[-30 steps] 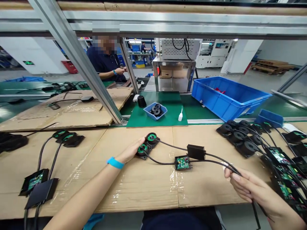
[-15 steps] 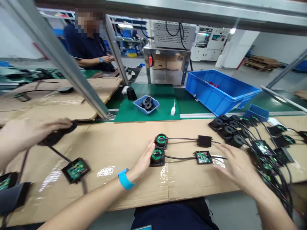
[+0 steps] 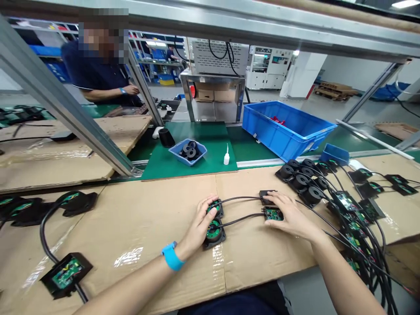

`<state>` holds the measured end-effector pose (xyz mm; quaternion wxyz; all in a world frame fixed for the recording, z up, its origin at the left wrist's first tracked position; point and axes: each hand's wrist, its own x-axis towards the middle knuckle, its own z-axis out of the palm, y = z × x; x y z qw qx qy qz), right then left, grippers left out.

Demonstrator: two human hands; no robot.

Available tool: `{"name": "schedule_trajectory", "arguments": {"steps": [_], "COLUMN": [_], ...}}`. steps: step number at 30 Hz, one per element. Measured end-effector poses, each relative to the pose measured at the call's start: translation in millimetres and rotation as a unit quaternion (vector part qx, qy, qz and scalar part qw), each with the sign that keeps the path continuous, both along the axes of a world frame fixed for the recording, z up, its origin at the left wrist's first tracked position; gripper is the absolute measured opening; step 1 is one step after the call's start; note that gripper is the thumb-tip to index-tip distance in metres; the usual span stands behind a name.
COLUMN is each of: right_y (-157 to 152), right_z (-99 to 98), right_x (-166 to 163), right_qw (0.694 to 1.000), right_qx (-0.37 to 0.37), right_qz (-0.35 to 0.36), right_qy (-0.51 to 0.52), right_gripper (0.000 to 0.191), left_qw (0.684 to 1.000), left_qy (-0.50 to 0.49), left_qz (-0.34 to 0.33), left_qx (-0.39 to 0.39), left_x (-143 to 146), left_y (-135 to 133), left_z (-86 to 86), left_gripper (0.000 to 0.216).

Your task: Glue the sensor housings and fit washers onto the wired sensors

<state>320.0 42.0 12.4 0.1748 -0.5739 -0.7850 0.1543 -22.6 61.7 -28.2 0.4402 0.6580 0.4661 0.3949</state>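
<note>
Two round black housings with green circuit boards lie one behind the other at the middle of the cardboard. My left hand (image 3: 199,221) is closed over the far housing (image 3: 216,210), its thumb on top; the near housing (image 3: 214,234) sits just below the fingers. A black cable runs right from each to a small box. With fingers on the far black box (image 3: 265,197) and thumb at the near edge of the open circuit-board box (image 3: 273,213), my right hand (image 3: 292,216) grips the pair. My fingers partly hide the far housing and both boxes.
Black ring parts (image 3: 300,181) and tangled cables (image 3: 370,249) lie at right. Behind stand a large blue crate (image 3: 282,140), a small blue bin (image 3: 179,153) and a white bottle (image 3: 226,157). More wired units (image 3: 67,275) lie at left. A co-worker (image 3: 101,74) stands beyond the metal frame.
My right hand has moved left onto the two boxes, and my left hand has closed over the far housing. Another person's hand at the left has gone from view. The camera view has shifted.
</note>
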Motion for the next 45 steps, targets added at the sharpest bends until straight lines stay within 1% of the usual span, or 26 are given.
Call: {"name": "schedule_trajectory", "arguments": {"steps": [2, 3, 5, 7, 9, 11, 13, 15, 17, 20, 23, 27, 29, 31, 34, 36, 37, 39, 42, 45], "right_y": [21.0, 35.4, 70.3, 108.3, 143.1, 170.4, 188.7, 199.3, 204.4, 206.9, 208.1, 209.9, 210.7, 211.2, 212.2, 213.5, 214.4, 216.0, 215.7, 207.2], "right_z": [9.2, 12.0, 13.3, 9.6, 3.6, -2.5, -7.2, -10.3, -12.0, -13.1, -14.0, -17.1, -18.8, -20.0, -21.0, -21.3, -21.4, -21.0, -18.2, -12.1], "right_x": [-2.7, -6.2, -17.8, -35.4, -56.7, -79.1, -99.8, -116.7, -129.3, -142.1, -151.2, -157.3, -157.2, -155.7, -152.9, -150.9, -149.7, -146.5, -140.4, -133.6], "right_qw": [0.999, 0.998, 0.994, 0.988, 0.982, 0.976, 0.971, 0.967, 0.965, 0.964, 0.961, 0.958, 0.957, 0.956, 0.955, 0.953, 0.952, 0.949, 0.949, 0.949], "right_qx": [-0.017, -0.024, -0.038, -0.055, -0.068, -0.075, -0.078, -0.077, -0.071, -0.064, -0.067, -0.071, -0.074, -0.077, -0.081, -0.084, -0.086, -0.092, -0.097, -0.093], "right_qz": [0.004, 0.000, -0.018, -0.042, -0.072, -0.105, -0.134, -0.158, -0.178, -0.204, -0.225, -0.244, -0.246, -0.244, -0.241, -0.240, -0.239, -0.232, -0.200, -0.152], "right_qy": [0.043, 0.065, 0.104, 0.136, 0.159, 0.174, 0.182, 0.182, 0.177, 0.161, 0.143, 0.134, 0.136, 0.142, 0.155, 0.166, 0.173, 0.191, 0.225, 0.260], "right_gripper": [0.056, 0.052, 0.048, 0.045, 0.043, 0.041, 0.040, 0.040, 0.040, 0.041, 0.041, 0.040, 0.040, 0.040, 0.039, 0.038, 0.037, 0.037, 0.037, 0.036], "left_qw": [1.000, 0.999, 0.995, 0.986, 0.967, 0.944, 0.923, 0.906, 0.891, 0.876, 0.869, 0.866, 0.870, 0.879, 0.899, 0.916, 0.924, 0.938, 0.944, 0.941], "left_qy": [0.017, 0.029, 0.064, 0.117, 0.184, 0.245, 0.299, 0.344, 0.379, 0.412, 0.430, 0.436, 0.428, 0.411, 0.374, 0.351, 0.342, 0.326, 0.310, 0.297], "left_qz": [0.013, 0.022, 0.053, 0.096, 0.150, 0.197, 0.223, 0.233, 0.237, 0.240, 0.239, 0.238, 0.239, 0.239, 0.222, 0.191, 0.169, 0.118, 0.048, 0.014], "left_qx": [0.015, 0.024, 0.047, 0.074, 0.094, 0.101, 0.094, 0.084, 0.076, 0.067, 0.056, 0.048, 0.047, 0.049, 0.052, 0.038, 0.023, -0.021, -0.102, -0.160], "left_x": [0.7, -1.1, -9.2, -21.7, -34.7, -43.0, -43.7, -37.8, -29.0, -19.1, -17.4, -22.2, -25.5, -29.9, -41.7, -53.1, -59.4, -71.7, -86.7, -97.7], "left_y": [-3.6, 0.4, 22.9, 62.9, 112.2, 159.7, 197.7, 224.2, 241.7, 258.7, 270.5, 280.2, 283.1, 284.6, 278.7, 264.0, 252.7, 223.7, 174.8, 138.2], "left_z": [1.5, 5.0, 18.0, 37.1, 57.8, 75.0, 86.0, 90.7, 91.0, 86.9, 78.8, 65.7, 63.8, 68.3, 83.5, 92.0, 93.5, 89.9, 70.8, 48.7], "left_gripper": [0.058, 0.055, 0.049, 0.044, 0.037, 0.038, 0.039, 0.039, 0.040, 0.041, 0.040, 0.039, 0.039, 0.039, 0.039, 0.038, 0.037, 0.035, 0.034, 0.032]}}
